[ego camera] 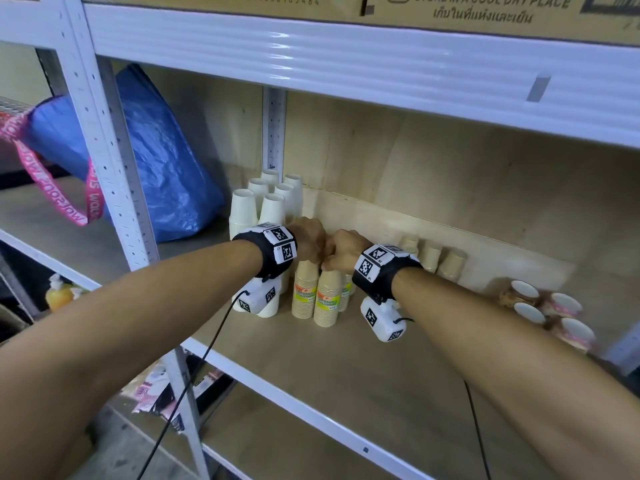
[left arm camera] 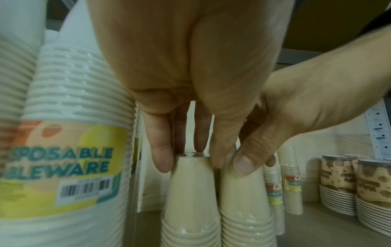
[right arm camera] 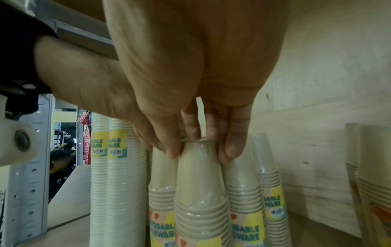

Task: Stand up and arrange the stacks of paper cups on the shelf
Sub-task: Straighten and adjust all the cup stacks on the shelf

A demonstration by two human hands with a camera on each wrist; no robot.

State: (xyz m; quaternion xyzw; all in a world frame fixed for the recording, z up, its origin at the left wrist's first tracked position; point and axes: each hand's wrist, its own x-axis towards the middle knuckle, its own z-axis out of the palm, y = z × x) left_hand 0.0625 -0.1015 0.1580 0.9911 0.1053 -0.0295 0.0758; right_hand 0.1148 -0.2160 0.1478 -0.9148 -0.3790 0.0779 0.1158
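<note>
Two shrink-wrapped stacks of tan paper cups stand side by side, upside down, on the wooden shelf board. My left hand grips the top of the left tan stack from above; its fingertips curl round the upturned cup base. My right hand touches the left hand and grips the top of the right tan stack, thumb and fingers pinching its top cup. Taller white cup stacks stand just left and behind. My hands hide the tops of both held stacks in the head view.
More tan stacks stand along the back wall to the right, and patterned cup stacks stand at the far right. A blue bag fills the shelf's left end beside the white upright. Cardboard boxes sit on the shelf above.
</note>
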